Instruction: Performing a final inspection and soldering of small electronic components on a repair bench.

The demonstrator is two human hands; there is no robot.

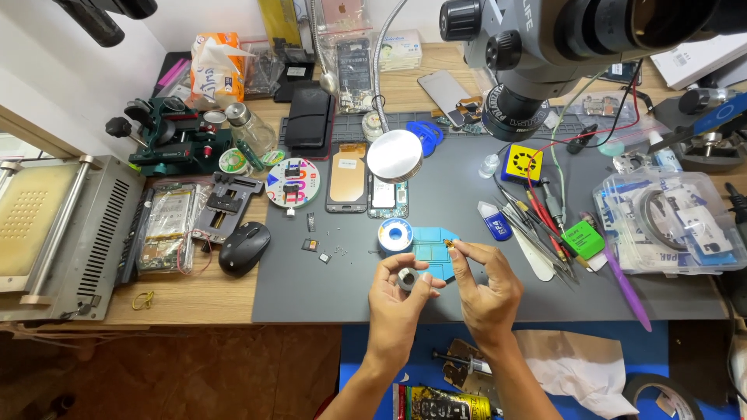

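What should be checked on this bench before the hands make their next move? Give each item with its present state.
1. Left hand has a firm grip on the small grey ring-shaped part: ok.
2. Right hand pinches a tiny brownish piece at its fingertips: ok.
3. What that tiny piece is: cannot tell, too small.
4. The two hands are apart, not touching: ok.
5. Grey work mat beneath the hands is bare: ok.
6. Small loose parts lie close to the left hand, on the mat: not ok.
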